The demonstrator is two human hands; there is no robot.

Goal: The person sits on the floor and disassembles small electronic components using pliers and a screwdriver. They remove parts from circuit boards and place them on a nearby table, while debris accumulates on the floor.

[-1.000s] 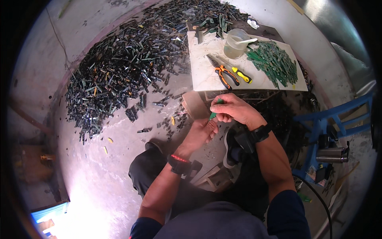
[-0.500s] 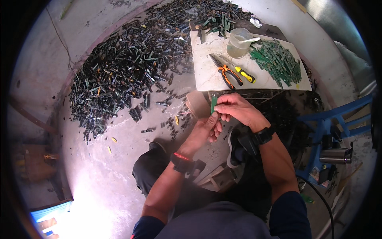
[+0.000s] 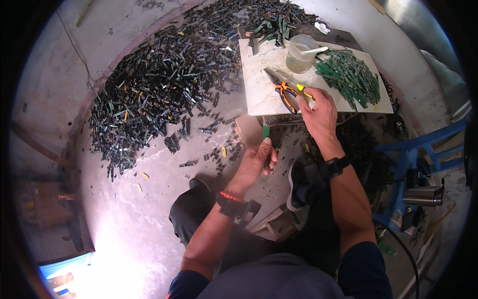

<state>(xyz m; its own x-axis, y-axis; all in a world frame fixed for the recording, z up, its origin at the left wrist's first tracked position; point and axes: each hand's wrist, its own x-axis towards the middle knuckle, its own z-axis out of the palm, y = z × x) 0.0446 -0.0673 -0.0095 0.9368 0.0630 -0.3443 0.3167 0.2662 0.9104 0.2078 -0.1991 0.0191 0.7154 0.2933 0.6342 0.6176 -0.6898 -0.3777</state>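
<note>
My left hand point(image 3: 258, 158) pinches a narrow green circuit-board strip point(image 3: 266, 131) between thumb and fingers, its free end pointing away from me, just in front of the white board point(image 3: 256, 97). Over the board's near edge, my right hand point(image 3: 321, 113) has its fingers closed around the yellow-and-black handle of a screwdriver point(image 3: 300, 87); the palm hides part of the handle. Pliers with orange-and-black handles point(image 3: 287, 101) lie just left of the right hand. Beyond it, a heap of green strips point(image 3: 348, 77) rests on the board's right side.
A clear tub point(image 3: 297, 62) with a white utensil across its rim stands on the board. Dark scrap pieces point(image 3: 154, 89) are heaped over the floor at the left and back. To the right are a blue chair point(image 3: 404, 164) and a metal flask point(image 3: 423, 196). A brown block point(image 3: 247, 130) sits below the board.
My right hand has left the green strip, moved up and right, and closed on the screwdriver's handle. My left hand still holds the strip in nearly the same place.
</note>
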